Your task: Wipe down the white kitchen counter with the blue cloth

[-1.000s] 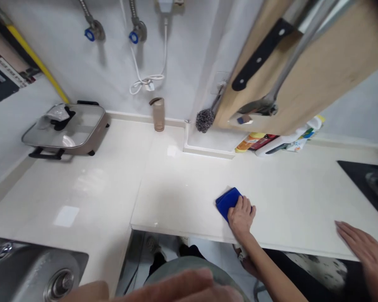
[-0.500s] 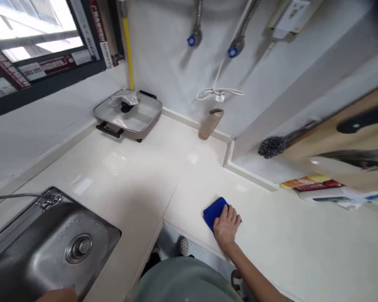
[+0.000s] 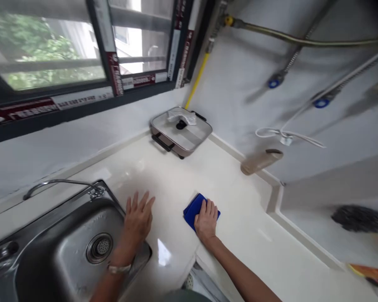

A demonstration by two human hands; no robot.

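Observation:
A folded blue cloth lies flat on the white countertop, near its inner corner. My right hand presses down on the cloth, fingers curled over its right part. Over the right edge of the steel sink is my left hand, its fingers spread and holding nothing. A band circles the left wrist. Whether the left palm touches the counter I cannot tell.
An electric pan with a glass lid stands in the back corner below the window. A brownish cylinder leans at the wall. The faucet arches behind the sink. A dark scrubber hangs at right.
The view has swung left, showing more window and sink. My left hand has come up from the bottom edge over the sink's side. My right hand still holds the cloth, now nearer the corner.

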